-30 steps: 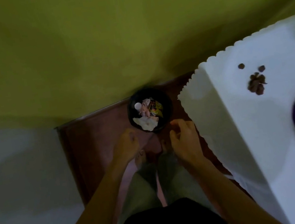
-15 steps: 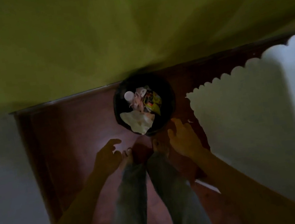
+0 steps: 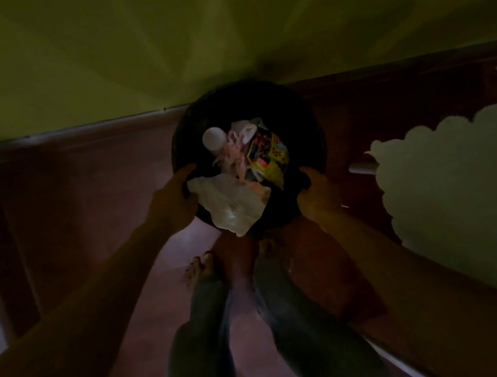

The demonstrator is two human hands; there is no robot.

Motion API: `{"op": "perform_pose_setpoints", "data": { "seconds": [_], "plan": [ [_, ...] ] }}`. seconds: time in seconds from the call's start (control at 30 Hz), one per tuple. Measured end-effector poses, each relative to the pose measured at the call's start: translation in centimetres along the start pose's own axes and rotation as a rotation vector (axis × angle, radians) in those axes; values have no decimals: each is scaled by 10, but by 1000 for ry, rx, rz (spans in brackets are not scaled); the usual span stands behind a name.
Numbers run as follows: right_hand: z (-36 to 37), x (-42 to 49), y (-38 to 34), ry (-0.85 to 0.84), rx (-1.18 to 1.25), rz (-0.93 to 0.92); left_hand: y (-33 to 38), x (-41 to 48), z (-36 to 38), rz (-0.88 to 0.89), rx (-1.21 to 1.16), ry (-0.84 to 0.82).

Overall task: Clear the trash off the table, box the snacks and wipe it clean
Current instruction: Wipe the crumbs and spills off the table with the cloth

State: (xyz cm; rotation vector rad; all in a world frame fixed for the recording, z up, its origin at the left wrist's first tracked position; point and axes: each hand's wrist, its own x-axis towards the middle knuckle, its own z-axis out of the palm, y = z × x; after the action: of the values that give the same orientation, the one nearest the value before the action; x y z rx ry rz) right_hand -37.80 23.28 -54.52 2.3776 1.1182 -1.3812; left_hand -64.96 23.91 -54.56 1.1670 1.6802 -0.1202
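Left hand [image 3: 173, 203]: grips the bin [image 3: 303, 132] rim, left side.
Right hand [image 3: 320, 197]: grips the rim lower right; fingers dim.
Bin: black, centre frame, between the hands, against the wall [image 3: 212, 28].
Trash: paper wad [image 3: 233, 204], cup [image 3: 213, 138], wrapper [image 3: 269, 153] inside, loose.
Handling: probably light, rim stiff; hold opposite sides, keep level.
Desk [image 3: 473, 188]: cloth edge, right of frame, near the bin.

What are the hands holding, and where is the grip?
The black bin, by its rim: left hand grips the left edge, right hand the right edge.
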Motion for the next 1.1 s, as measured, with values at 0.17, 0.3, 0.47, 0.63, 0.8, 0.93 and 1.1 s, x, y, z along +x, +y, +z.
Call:
{"op": "perform_pose_setpoints", "data": {
  "seconds": [0.17, 0.3, 0.47, 0.63, 0.8, 0.93, 1.1],
  "plan": [
    [-17, -50, -11, -15, -19, -97, 4, -38, -21, -116, -178, 5],
    [-46, -146, -25, -63, -10, -149, 25, -122, -58, -128, -179, 29],
    [-85, -269, -34, -118, 9, -227, 53, -246, -121, -150, -126, 106],
    [-134, -375, -41, -117, 8, -324, 71, -345, -173, -72, -89, 43],
    [-182, -458, -32, -33, 58, -363, 104, -422, -198, 56, -150, 24],
    [-198, -496, -3, 45, 168, -327, 130, -450, -187, 103, -129, 109],
    [-226, -529, 38, 257, 263, -275, 160, -466, -168, 184, -65, 108]
  ]
}}
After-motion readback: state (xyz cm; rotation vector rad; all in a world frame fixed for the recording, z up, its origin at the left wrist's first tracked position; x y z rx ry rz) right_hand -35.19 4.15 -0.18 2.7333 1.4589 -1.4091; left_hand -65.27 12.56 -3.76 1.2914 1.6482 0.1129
